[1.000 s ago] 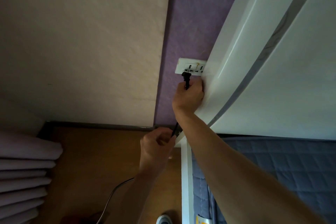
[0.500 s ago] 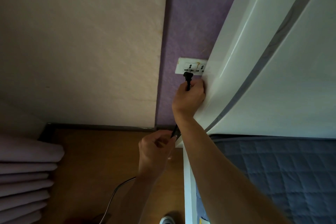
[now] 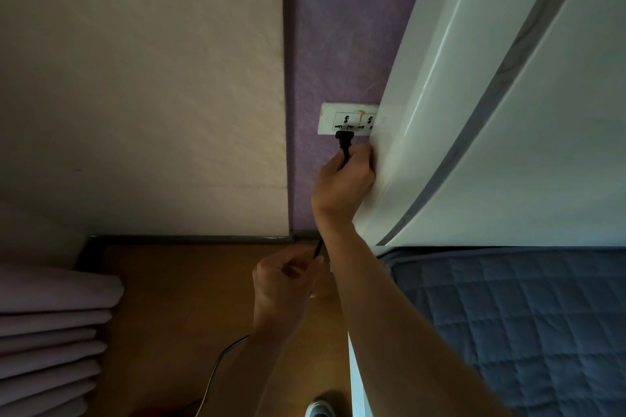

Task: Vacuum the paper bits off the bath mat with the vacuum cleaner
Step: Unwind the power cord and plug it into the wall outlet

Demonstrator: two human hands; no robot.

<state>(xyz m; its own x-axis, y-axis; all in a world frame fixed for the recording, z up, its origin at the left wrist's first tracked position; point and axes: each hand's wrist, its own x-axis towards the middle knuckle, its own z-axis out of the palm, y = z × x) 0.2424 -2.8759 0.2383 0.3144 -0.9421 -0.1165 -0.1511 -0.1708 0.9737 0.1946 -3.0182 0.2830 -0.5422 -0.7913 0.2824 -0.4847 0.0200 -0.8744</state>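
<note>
Purple wall (image 3: pixel 338 27) has a white plastic socket (image 3: pixel 349 119); right hand (image 3: pixel 342 179) pinches the black plug (image 3: pixel 344 140) at it, left hand (image 3: pixel 284 281) grips its thin cord (image 3: pixel 220 353). Line pins up, push straight; no mat in view

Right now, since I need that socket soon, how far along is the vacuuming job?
Barely begun. Done: the cord is brought up to the socket. In hand: the right hand holds the plug at the socket's lower edge, whether seated I cannot tell, while the left hand pinches the cord below. Left: all the vacuuming; neither mat nor vacuum is in view.
</note>
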